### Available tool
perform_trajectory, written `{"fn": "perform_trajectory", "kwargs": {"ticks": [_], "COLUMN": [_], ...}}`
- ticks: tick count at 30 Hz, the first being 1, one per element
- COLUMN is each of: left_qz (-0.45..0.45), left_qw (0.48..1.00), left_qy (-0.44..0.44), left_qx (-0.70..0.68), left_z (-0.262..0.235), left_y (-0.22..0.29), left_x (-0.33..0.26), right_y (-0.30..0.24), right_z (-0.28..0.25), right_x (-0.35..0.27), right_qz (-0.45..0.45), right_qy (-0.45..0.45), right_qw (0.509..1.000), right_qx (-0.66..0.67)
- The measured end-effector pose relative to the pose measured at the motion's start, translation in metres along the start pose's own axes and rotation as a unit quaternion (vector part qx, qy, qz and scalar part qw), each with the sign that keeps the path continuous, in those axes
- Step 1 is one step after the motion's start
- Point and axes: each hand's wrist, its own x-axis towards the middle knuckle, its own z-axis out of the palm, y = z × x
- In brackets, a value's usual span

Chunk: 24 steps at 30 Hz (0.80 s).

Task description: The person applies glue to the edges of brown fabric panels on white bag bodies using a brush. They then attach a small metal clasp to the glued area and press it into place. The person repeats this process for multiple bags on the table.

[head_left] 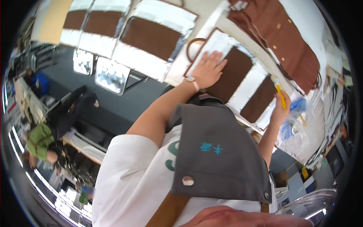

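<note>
A brown-and-white bag piece [233, 72] lies flat on the table in front of me, with a looped brown handle [188, 52] at its far left edge. My left hand [209, 72] rests palm down on its white and brown parts, fingers spread. At the right end of the piece, my right hand [280, 108] is closed round a slim yellow-handled tool [281, 97]. The tool's pale tip points away from me, near the piece's brown right part; its exact kind is too small to tell.
Similar brown-and-white pieces [151, 37] lie in a row to the left. Brown pieces [293, 47] are laid at the far right. Clear and blue plastic wrapping [297, 121] sits beside my right hand. Shiny-topped stools [111, 75] stand left; a person in green [39, 142] is further off.
</note>
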Motion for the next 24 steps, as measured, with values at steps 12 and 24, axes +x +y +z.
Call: {"fn": "perform_trajectory", "kwargs": {"ticks": [12, 24], "left_qz": [0.103, 0.096], "left_qw": [0.994, 0.994], "left_qy": [-0.007, -0.034], "left_qx": [0.028, 0.038], "left_z": [-0.012, -0.010], "left_y": [-0.003, 0.001], "left_x": [0.036, 0.036], "right_y": [-0.020, -0.004], "right_z": [0.068, 0.036], "right_x": [0.015, 0.025], "right_qz": [-0.095, -0.099], "right_qy": [-0.067, -0.009], "right_qw": [0.991, 0.995], "right_qx": [0.064, -0.012]}}
